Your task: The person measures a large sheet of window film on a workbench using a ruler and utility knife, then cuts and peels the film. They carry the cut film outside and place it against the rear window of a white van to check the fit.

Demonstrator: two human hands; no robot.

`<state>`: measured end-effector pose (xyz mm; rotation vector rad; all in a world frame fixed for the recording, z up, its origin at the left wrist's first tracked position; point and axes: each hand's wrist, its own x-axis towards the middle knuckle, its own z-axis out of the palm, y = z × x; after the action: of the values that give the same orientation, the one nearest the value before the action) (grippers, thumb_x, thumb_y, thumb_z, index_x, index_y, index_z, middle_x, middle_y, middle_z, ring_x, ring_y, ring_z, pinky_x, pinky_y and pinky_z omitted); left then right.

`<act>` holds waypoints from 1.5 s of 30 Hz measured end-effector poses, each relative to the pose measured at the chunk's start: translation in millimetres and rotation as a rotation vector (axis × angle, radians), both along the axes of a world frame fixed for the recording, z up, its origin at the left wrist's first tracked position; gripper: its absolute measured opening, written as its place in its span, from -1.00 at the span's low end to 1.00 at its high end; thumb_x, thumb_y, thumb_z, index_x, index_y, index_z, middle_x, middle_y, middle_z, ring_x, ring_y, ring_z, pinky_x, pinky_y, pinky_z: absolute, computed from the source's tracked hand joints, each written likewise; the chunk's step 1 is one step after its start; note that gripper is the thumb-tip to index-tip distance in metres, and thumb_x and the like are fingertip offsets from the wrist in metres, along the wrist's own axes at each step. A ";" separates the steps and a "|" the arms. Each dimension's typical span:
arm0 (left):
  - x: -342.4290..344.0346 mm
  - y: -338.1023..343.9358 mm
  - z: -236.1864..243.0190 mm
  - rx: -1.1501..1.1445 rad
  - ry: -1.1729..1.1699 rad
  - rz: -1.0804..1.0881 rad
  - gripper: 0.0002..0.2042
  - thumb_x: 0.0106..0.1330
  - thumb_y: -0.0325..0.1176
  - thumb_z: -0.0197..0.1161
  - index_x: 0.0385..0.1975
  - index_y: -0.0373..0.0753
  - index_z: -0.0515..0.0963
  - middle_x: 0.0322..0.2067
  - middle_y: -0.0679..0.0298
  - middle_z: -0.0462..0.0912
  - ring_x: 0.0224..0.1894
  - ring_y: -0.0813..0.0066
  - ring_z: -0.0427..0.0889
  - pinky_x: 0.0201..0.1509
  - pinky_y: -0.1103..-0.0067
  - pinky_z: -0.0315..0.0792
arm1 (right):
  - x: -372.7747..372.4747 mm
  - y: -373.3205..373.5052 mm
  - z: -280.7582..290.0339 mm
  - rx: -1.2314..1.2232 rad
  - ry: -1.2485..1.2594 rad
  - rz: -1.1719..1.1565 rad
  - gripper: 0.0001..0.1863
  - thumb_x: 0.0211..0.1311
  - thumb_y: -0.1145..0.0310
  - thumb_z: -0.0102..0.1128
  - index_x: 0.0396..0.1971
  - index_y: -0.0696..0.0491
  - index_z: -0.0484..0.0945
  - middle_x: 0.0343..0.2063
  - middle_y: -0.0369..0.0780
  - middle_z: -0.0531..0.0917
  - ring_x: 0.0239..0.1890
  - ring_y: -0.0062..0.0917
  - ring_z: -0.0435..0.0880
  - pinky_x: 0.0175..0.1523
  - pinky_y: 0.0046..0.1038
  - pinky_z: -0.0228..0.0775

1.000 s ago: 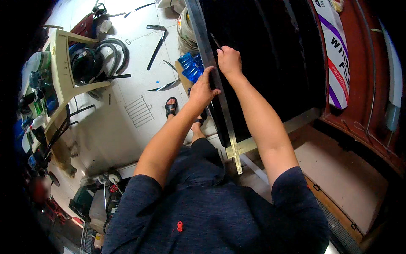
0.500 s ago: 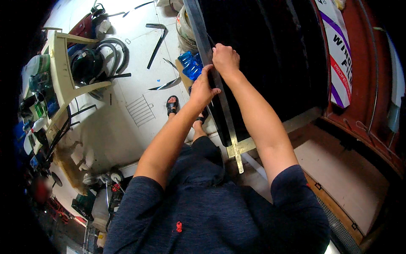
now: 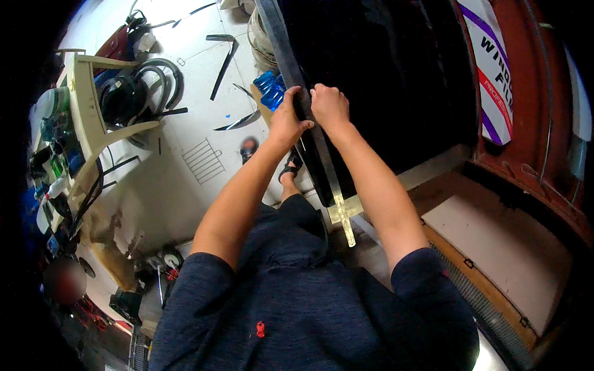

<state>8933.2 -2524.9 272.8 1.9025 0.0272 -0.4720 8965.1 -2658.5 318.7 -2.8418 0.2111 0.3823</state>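
Observation:
A long metal ruler lies along the left edge of a wide black sheet, its pale lower end sticking out past the near edge. My left hand grips the ruler from its left side, thumb and fingers pressing on it. Just right of it, my right hand is closed at the ruler's right edge, over the black sheet. What its fingers pinch, if anything, is hidden.
Blue plastic bottles stand on the floor left of the ruler. Black strips lie scattered on white tiles. A cream stool holds items at left. A printed white box rests on a red-brown surface at right.
My right hand has slid down along the ruler toward me. The left hand stays on the ruler, slightly shifted in view. My left foot has moved, and the view has shifted a little.

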 end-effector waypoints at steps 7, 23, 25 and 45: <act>-2.4 0.6 -7.3 0.060 -0.110 -0.017 -0.01 -0.13 -0.38 0.66 0.34 -0.02 0.15 0.06 -0.04 0.63 0.09 -0.09 0.65 0.12 0.24 0.54 | -53.2 -9.7 2.6 0.060 0.059 -0.086 -0.71 0.44 0.19 0.05 -0.29 0.09 0.63 -0.33 0.04 0.72 -0.23 0.06 0.71 -0.11 0.00 0.56; -3.1 -2.1 0.0 0.106 -0.045 -0.050 -0.09 0.00 -0.46 0.60 0.35 0.02 0.15 -0.06 -0.01 0.68 -0.09 0.09 0.73 0.03 0.33 0.60 | -340.4 -78.7 13.1 -0.035 0.220 -0.211 -0.74 0.45 0.19 0.02 -0.18 0.05 0.57 -0.41 0.03 0.71 -0.31 0.05 0.69 -0.18 0.07 0.48; -4.3 -0.4 -4.4 0.064 -0.014 -0.045 -0.08 0.00 -0.46 0.61 0.36 -0.01 0.15 0.01 -0.06 0.66 -0.02 0.05 0.71 0.08 0.30 0.57 | -388.8 -92.7 17.4 -0.039 0.276 -0.231 -0.75 0.44 0.18 0.04 -0.15 0.02 0.58 -0.41 0.06 0.70 -0.32 0.08 0.67 -0.20 0.10 0.47; -32.0 20.9 -21.2 0.033 -0.058 -0.001 0.01 0.03 -0.44 0.60 0.47 -0.16 0.05 -0.02 -0.18 0.66 -0.01 -0.02 0.71 0.05 0.32 0.58 | -418.9 -30.8 -17.2 -0.061 -0.027 -0.625 -0.77 0.27 0.33 0.19 -0.19 0.11 0.43 -0.26 0.04 0.61 -0.16 0.06 0.58 -0.08 0.03 0.40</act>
<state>8901.1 -2504.0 251.6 1.9477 -0.0038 -0.4197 8546.2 -2689.3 301.5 -2.6459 1.0768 0.2005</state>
